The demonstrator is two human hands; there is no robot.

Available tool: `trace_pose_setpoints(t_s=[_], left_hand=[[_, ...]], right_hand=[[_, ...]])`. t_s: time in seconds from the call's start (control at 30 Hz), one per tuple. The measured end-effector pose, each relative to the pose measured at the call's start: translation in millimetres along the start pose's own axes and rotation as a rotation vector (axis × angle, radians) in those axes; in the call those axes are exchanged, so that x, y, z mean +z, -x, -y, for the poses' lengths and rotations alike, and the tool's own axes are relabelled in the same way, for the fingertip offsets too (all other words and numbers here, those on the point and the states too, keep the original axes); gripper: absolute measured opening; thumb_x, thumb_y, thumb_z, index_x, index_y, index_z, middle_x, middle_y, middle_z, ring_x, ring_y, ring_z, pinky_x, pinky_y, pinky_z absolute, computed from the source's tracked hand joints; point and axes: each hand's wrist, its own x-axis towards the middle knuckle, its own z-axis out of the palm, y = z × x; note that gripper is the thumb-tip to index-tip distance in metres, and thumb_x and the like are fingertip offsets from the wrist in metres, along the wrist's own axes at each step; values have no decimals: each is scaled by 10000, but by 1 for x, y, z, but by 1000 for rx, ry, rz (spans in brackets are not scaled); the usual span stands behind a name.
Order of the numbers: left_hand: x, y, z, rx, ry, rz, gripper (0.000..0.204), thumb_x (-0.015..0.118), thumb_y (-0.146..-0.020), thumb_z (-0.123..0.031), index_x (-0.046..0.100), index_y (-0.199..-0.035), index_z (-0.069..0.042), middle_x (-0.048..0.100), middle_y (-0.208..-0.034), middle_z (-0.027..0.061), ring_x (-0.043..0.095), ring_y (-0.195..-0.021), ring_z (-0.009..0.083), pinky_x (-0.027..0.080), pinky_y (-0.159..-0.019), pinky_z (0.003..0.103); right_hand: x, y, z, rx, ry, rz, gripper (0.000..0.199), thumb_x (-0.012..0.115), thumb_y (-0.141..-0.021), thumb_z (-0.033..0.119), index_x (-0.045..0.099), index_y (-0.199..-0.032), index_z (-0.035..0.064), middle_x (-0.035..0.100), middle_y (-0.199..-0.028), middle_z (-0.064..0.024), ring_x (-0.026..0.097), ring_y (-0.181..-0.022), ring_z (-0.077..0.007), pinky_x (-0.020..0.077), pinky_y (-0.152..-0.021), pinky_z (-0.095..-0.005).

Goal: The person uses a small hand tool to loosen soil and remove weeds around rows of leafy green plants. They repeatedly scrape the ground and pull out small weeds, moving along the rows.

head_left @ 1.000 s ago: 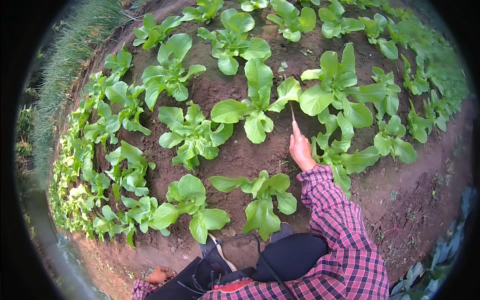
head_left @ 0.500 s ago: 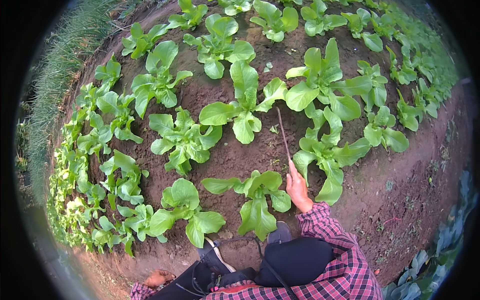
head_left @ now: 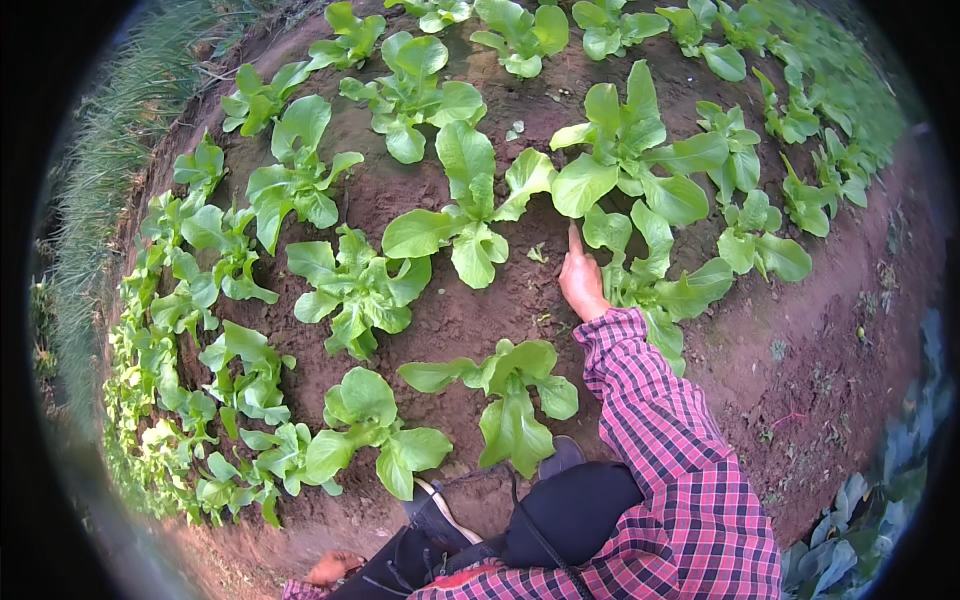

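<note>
Your right hand (head_left: 583, 285) between two plants.
The near leafy plant (head_left: 652, 284) sits just right of your fingers, index extended, the second plant (head_left: 476, 212) farther left; whether they grip anything, I cannot tell.

Right of centre, the right hand (head_left: 583, 285) pointed across soil (head_left: 480, 320) beside a leafy plant (head_left: 692, 290); the left hand (head_left: 335, 568) showed at lower left.

an outdoor vegetable plot (head_left: 800, 330) is indicated: leafy green plants (head_left: 358, 290) are set in rows in brown soil (head_left: 475, 325), bordered on either side by thin-bladed greenery (head_left: 135, 170) and bluish leaves (head_left: 830, 565).
</note>
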Motion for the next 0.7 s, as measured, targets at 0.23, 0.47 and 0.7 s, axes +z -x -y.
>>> trace_pose_setpoints(t_s=[0.23,0.47,0.7], left_hand=[[-5,-16,-27,18,-51,65,205,625,-851,-198,677,-904,-7,643,-722,23,546,-604,90,438,-567,229],[-16,-22,-30,62,-110,70,196,621,-852,-196,679,-916,-20,649,-728,32,561,-598,101,451,-562,237],[-6,-12,-32,74,-132,75,192,621,-850,-187,679,-925,-20,654,-737,41,565,-593,105,458,-561,241]], right_hand=[[-1,156,-72,-109,167,-15,534,477,-874,151,308,-1378,110,562,-751,-216,583,-664,-402,468,-614,-489],[-37,192,-41,47,-14,141,606,509,-852,112,261,-1403,161,592,-792,-225,588,-722,-399,460,-643,-488],[-21,116,-47,7,-13,-111,575,490,-871,132,263,-1399,148,576,-803,-230,577,-715,-405,462,-656,-486]])
